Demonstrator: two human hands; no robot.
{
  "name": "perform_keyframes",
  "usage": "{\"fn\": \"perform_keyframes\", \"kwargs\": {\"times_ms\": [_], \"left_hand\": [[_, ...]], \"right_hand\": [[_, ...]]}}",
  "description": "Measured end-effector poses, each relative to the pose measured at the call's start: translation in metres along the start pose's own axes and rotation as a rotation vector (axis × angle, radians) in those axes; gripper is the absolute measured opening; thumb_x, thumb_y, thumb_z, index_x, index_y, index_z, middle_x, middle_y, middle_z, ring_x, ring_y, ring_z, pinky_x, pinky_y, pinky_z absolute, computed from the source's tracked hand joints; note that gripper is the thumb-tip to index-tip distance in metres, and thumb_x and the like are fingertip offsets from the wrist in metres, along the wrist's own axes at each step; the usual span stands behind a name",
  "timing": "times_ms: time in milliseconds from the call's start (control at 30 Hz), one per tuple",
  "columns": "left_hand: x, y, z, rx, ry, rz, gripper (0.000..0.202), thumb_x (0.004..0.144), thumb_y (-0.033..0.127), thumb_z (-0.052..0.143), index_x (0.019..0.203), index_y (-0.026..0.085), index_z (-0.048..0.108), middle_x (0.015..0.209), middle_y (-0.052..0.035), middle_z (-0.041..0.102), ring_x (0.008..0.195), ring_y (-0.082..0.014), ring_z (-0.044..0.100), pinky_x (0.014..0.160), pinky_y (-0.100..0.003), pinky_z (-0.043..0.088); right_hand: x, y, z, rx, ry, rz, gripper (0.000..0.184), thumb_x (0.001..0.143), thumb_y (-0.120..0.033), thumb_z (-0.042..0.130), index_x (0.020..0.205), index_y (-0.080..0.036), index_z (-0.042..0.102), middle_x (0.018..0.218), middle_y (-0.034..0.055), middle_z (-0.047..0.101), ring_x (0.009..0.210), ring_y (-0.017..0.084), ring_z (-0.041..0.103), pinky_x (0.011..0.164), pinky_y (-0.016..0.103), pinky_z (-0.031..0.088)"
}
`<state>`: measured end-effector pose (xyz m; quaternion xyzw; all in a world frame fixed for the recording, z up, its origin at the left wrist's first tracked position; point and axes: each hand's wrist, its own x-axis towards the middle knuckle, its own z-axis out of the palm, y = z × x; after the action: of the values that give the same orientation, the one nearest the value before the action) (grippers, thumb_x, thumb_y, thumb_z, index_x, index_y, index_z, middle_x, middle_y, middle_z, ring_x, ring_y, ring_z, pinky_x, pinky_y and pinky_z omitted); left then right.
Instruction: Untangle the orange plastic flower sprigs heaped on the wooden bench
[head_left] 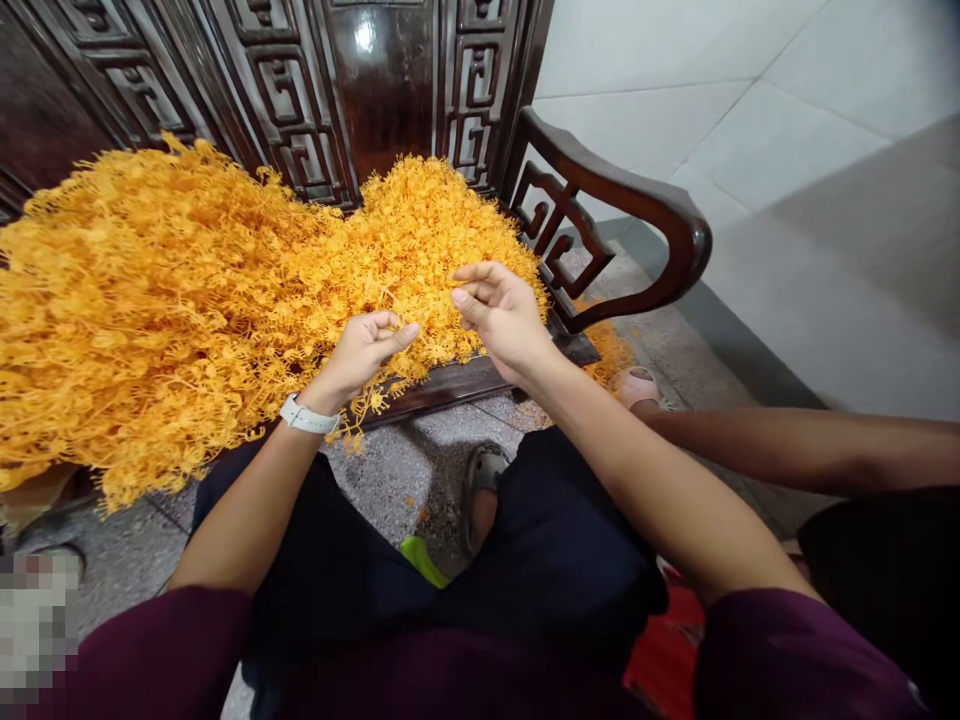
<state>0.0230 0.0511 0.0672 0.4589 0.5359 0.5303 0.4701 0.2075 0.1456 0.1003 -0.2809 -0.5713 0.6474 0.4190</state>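
My left hand, with a pale watch band on the wrist, is closed in front of a large heap of orange plastic sprigs. Its fingers curl in under the thumb around an orange plastic sprig whose branches hang down beside the wrist, partly hidden by the hand. To its right and a little higher, my right hand is raised over the heap with curled fingers, thumb and forefinger brought near each other. Whatever lies between these fingertips is too small to make out. The two hands are apart.
The heap rests on a dark carved wooden bench with a curved armrest at right. Another person's arm reaches in from the right. More orange pieces lie on the floor beyond the armrest. A red object is below my right arm.
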Motion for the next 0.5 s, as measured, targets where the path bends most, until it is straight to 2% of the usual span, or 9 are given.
{"fn": "perform_keyframes", "kwargs": {"times_ms": [133, 233, 300, 433, 500], "left_hand": [[0.003, 0.003, -0.004, -0.043, -0.038, 0.002, 0.050, 0.080, 0.056, 0.086, 0.069, 0.020, 0.055, 0.053, 0.0071, 0.034, 0.045, -0.0062, 0.024, 0.046, -0.027, 0.014], [0.001, 0.004, 0.003, -0.064, -0.119, -0.021, 0.045, 0.089, 0.060, 0.076, 0.077, 0.018, 0.067, 0.047, 0.0092, 0.026, 0.042, -0.0064, 0.018, 0.046, -0.027, 0.013], [0.001, 0.005, 0.011, -0.087, -0.140, -0.025, 0.047, 0.092, 0.062, 0.072, 0.080, 0.017, 0.070, 0.045, 0.0102, 0.022, 0.042, -0.0064, 0.014, 0.046, -0.026, 0.013], [0.001, 0.007, 0.023, -0.142, -0.069, 0.028, 0.052, 0.093, 0.067, 0.067, 0.075, 0.019, 0.065, 0.046, 0.0094, 0.023, 0.042, -0.0068, 0.016, 0.045, -0.026, 0.016], [-0.001, 0.010, 0.027, -0.144, -0.023, 0.070, 0.053, 0.091, 0.066, 0.071, 0.068, 0.020, 0.060, 0.048, 0.0081, 0.025, 0.042, -0.0068, 0.018, 0.045, -0.026, 0.016]], "right_hand": [[0.006, -0.003, -0.010, 0.050, 0.041, -0.062, 0.020, 0.082, -0.011, 0.066, 0.086, -0.023, 0.050, 0.075, -0.0025, 0.050, 0.064, 0.011, 0.043, 0.059, 0.027, 0.036], [0.016, 0.000, -0.017, 0.025, 0.079, -0.144, 0.025, 0.081, -0.009, 0.061, 0.080, -0.023, 0.040, 0.075, -0.0022, 0.044, 0.066, 0.011, 0.040, 0.060, 0.028, 0.032], [0.023, 0.004, -0.019, -0.007, 0.111, -0.188, 0.029, 0.080, -0.007, 0.058, 0.077, -0.024, 0.034, 0.074, -0.0022, 0.039, 0.066, 0.012, 0.038, 0.060, 0.028, 0.030], [0.039, 0.015, -0.015, -0.088, 0.162, -0.244, 0.033, 0.081, -0.010, 0.057, 0.075, -0.024, 0.029, 0.074, -0.0022, 0.031, 0.066, 0.012, 0.034, 0.062, 0.028, 0.030], [0.051, 0.020, -0.019, -0.123, 0.205, -0.283, 0.033, 0.081, -0.011, 0.057, 0.074, -0.024, 0.028, 0.074, -0.0021, 0.030, 0.067, 0.012, 0.036, 0.064, 0.027, 0.033]]}}
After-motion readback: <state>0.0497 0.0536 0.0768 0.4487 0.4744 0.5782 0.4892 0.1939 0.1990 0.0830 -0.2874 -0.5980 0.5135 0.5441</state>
